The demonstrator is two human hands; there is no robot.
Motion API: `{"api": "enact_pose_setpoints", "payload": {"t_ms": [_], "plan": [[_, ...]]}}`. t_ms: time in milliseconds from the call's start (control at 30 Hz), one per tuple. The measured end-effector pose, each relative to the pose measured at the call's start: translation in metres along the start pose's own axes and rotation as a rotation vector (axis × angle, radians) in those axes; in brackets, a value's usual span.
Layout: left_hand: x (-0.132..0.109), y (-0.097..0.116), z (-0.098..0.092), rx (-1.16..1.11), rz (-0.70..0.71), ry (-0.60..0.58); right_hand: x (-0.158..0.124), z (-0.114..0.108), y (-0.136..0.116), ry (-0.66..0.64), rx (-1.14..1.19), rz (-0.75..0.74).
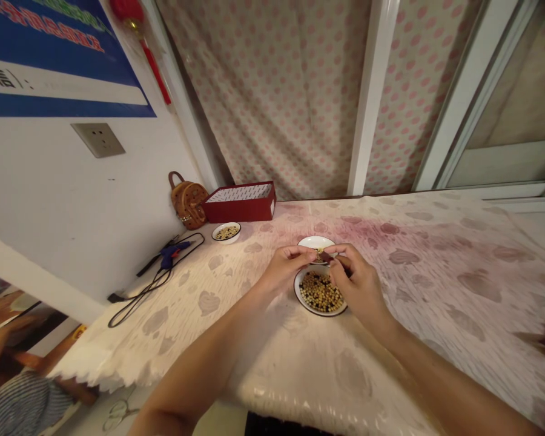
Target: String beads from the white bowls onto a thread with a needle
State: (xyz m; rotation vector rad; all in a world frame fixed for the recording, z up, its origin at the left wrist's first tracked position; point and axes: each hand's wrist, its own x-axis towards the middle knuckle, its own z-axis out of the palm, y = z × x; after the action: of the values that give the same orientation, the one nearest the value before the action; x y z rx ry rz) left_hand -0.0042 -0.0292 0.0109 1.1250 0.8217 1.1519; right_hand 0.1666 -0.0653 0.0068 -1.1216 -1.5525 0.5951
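A white bowl [318, 293] of mixed yellow and dark beans sits on the table in front of me. Just behind it stands a second white bowl [314, 243], nearly empty. Both hands hover above the near bowl. My left hand [285, 267] and my right hand [355, 278] meet in a pinch on a small dark red bean [325, 257] held between the fingertips, over the gap between the two bowls.
A third small bowl of beans [226, 232] stands at the back left, near a red box [240, 201] and a brown bag [188, 200]. A blue glue gun [172, 252] with a black cable [136, 297] lies along the wall. Another person sits at the lower left [9, 387].
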Motion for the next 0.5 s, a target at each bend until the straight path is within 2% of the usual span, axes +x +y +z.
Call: {"api": "enact_pose_setpoints", "payload": {"t_ms": [200, 300, 400, 500], "plan": [[0.026, -0.004, -0.002, 0.500, 0.203, 0.098, 0.004, -0.004, -0.001, 0.095, -0.011, 0.047], [0.039, -0.002, 0.000, 0.763, 0.231, 0.112, 0.008, -0.005, 0.001, 0.110, 0.010, 0.051], [0.034, 0.002, 0.002, 0.942, 0.223, 0.114, 0.011, -0.006, 0.004, 0.133, 0.046, 0.037], [0.015, 0.009, 0.007, 1.018, 0.288, 0.052, 0.013, -0.006, 0.007, 0.149, 0.067, 0.027]]}}
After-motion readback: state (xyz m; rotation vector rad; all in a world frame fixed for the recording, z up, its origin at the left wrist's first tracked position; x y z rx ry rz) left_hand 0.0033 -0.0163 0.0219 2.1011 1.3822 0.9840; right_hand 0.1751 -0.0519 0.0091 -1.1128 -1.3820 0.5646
